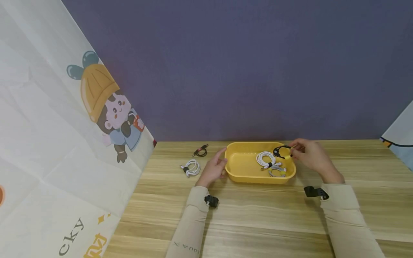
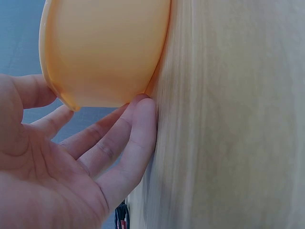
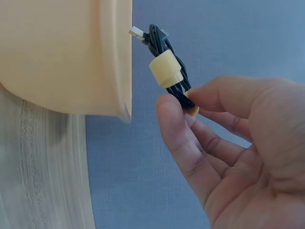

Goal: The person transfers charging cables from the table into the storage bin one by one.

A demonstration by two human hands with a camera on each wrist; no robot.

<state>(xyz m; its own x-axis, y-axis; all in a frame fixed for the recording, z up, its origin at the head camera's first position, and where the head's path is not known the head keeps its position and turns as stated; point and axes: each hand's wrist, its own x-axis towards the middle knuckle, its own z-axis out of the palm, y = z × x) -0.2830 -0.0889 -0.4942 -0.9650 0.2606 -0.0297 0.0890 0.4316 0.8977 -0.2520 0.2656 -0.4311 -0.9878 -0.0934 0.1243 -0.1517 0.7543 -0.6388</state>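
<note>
A yellow plastic basket [image 1: 245, 178] stands on the table, holding a coiled white cable [image 1: 265, 157] and a coiled grey cable [image 1: 276, 171] at its right side. My left hand [image 1: 213, 171] holds the basket's left end, thumb by the rim and fingers against the outer wall. Above the basket's right end, my right hand [image 1: 311, 154] pinches a bundled black USB cable [image 3: 177, 86] between thumb and fingertips. A pale yellow strap [image 3: 167, 69] wraps that bundle, and its metal plug points away from the hand.
Left of the basket lie a coiled black cable [image 1: 201, 151] with a reddish tie and a coiled white cable [image 1: 191, 167] with a black tie. A dark blue panel [image 1: 238, 71] rises behind the wooden table [image 1: 258, 222]. A printed white sheet [image 1: 48, 125] hangs at the left.
</note>
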